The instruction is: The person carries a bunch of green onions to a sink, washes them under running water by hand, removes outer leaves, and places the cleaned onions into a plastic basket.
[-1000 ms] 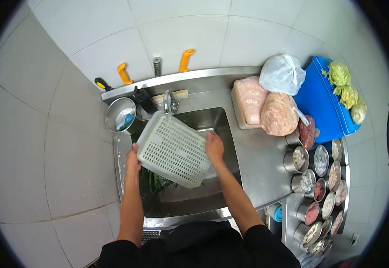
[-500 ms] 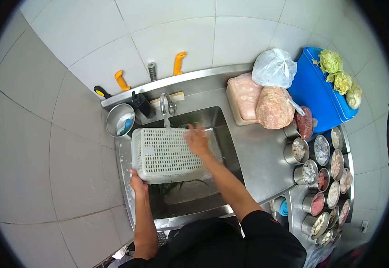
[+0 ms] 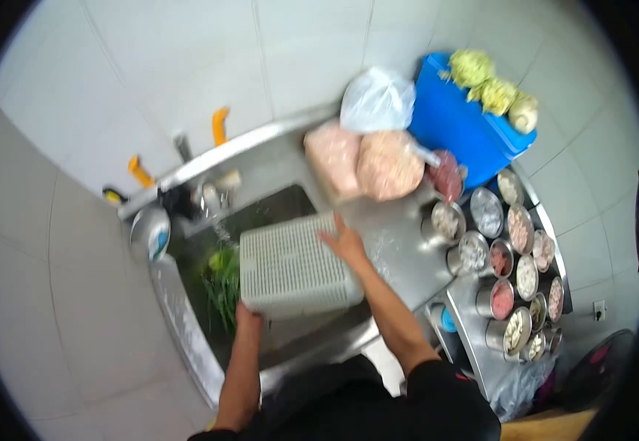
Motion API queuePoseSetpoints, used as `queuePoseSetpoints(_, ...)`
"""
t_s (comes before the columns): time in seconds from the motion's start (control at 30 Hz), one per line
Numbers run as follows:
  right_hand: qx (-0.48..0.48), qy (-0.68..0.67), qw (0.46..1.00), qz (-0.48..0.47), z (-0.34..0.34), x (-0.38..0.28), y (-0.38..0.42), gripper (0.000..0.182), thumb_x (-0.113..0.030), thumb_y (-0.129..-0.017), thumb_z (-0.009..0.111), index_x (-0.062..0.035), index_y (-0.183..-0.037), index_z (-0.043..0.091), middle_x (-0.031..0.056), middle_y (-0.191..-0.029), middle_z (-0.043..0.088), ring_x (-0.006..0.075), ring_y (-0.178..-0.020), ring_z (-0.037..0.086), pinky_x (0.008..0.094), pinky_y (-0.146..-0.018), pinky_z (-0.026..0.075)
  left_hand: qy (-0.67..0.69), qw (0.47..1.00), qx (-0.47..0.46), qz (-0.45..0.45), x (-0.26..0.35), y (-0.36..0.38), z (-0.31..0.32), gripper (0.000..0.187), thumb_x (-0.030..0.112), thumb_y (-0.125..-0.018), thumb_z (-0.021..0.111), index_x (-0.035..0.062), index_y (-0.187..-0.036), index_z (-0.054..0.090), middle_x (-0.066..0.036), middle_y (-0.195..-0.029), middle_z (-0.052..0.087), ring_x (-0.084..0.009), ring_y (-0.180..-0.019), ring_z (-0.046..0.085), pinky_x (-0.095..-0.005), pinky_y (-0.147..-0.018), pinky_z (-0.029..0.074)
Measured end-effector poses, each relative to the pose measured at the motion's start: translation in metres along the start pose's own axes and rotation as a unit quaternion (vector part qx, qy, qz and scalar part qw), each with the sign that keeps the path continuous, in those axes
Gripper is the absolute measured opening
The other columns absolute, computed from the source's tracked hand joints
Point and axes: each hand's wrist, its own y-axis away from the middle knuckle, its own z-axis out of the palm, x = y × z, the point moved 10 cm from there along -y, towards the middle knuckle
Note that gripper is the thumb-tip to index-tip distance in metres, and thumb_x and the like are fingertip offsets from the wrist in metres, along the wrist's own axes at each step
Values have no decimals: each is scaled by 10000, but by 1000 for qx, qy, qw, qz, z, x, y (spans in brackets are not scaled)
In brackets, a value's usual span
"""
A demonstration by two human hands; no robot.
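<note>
An overturned white slotted plastic basket [image 3: 297, 264] is over the sink [image 3: 283, 202], its base facing up and tilted. At its near left corner, my left hand [image 3: 249, 317] grips the edge, the fingers partly hidden underneath. My right hand [image 3: 347, 244] holds the far right side, its thumb on the base. Green leafy vegetables [image 3: 222, 283] lie in the sink, just left of the basket. Behind them is the tap [image 3: 209, 197], blurred, with water splashing below it.
A steel bowl [image 3: 150, 231] stands left of the tap. On the counter to the right are bagged pale meat [image 3: 391, 165], a pink block [image 3: 333, 156], a white bag [image 3: 378, 99] and a blue box [image 3: 455, 121] topped with cabbages [image 3: 474, 68]. Several steel pots [image 3: 502, 298] hold ingredients.
The basket has moved right, away from under the tap, uncovering the greens. My right hand has gone from sweeping over the base to holding the right side. The view has shifted right.
</note>
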Motion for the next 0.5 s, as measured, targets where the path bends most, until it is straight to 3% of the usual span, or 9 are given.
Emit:
queuePoseSetpoints(0.03, -49, -88, 994, 44, 16, 6, 3, 764, -448, -875, 583, -27, -1439, 286, 279, -1309, 486, 399, -1197, 498, 395, -999, 399, -38, 998, 53, 14, 2, 11, -47, 378, 336, -1005, 343, 87, -1184, 564, -61, -1137, 640, -264, -1040, 611, -444, -841, 519)
queuePoseSetpoints(0.1, -24, -154, 988, -5, 37, 5, -4, 740, -431, -889, 569, -18, -1436, 290, 267, -1328, 475, 380, -1220, 485, 381, -1014, 384, -77, 990, 109, 48, 32, 2, -58, 404, 344, -1016, 307, 70, -1207, 533, -77, -1136, 639, -282, -1045, 610, -485, -857, 513)
queuePoseSetpoints(0.17, -31, -243, 969, -39, 52, 1, 8, 676, -375, -923, 535, 12, -1425, 298, 244, -1378, 436, 327, -1294, 424, 346, -1056, 334, -59, 991, 92, 76, 51, 11, -67, 415, 351, -1018, 295, 64, -1202, 533, -84, -1143, 634, -280, -1046, 608, -492, -870, 506)
queuePoseSetpoints(0.3, -73, -255, 960, -88, 72, -30, 20, 633, -337, -926, 530, 26, -1405, 331, 260, -1376, 428, 342, -1313, 391, 360, -1067, 322, -10, 990, 59, 128, 85, 27, -75, 469, 369, -1021, 269, 27, -1244, 501, -119, -1229, 585, -295, -1112, 568, -500, -948, 464)
queuePoseSetpoints(0.37, -55, -106, 985, -121, 80, -43, 22, 566, -289, -916, 534, 36, -1360, 399, 297, -1359, 420, 397, -1310, 369, 399, -1076, 309, -16, 981, 79, 175, 104, 30, -78, 512, 369, -1023, 241, -10, -1290, 458, -139, -1296, 537, -312, -1162, 536, -493, -986, 437)
queuePoseSetpoints(0.4, -60, -106, 985, -121, 84, -49, 25, 566, -289, -916, 534, 36, -1360, 399, 297, -1359, 420, 397, -1310, 369, 399, -1076, 309, -16, 981, 84, 175, 108, 31, -72, 512, 369, -1023, 241, -10, -1290, 458, -139, -1296, 537, -312, -1162, 536, -493, -986, 437)
queuePoseSetpoints(0.47, -22, -32, 986, -164, 87, -66, 33, 511, -248, -903, 540, 54, -1306, 452, 337, -1329, 423, 470, -1267, 381, 444, -1063, 319, -13, 979, 93, 180, 115, 39, -65, 509, 356, -1025, 227, -14, -1297, 446, -148, -1314, 517, -318, -1159, 533, -489, -992, 432)
queuePoseSetpoints(0.5, -22, -85, 980, -177, 91, -73, 36, 469, -196, -881, 567, 60, -1267, 488, 337, -1339, 407, 484, -1271, 363, 475, -1055, 317, -29, 977, 107, 182, 117, 47, -56, 510, 355, -1025, 225, -18, -1302, 437, -152, -1319, 509, -325, -1162, 527, -495, -997, 425)
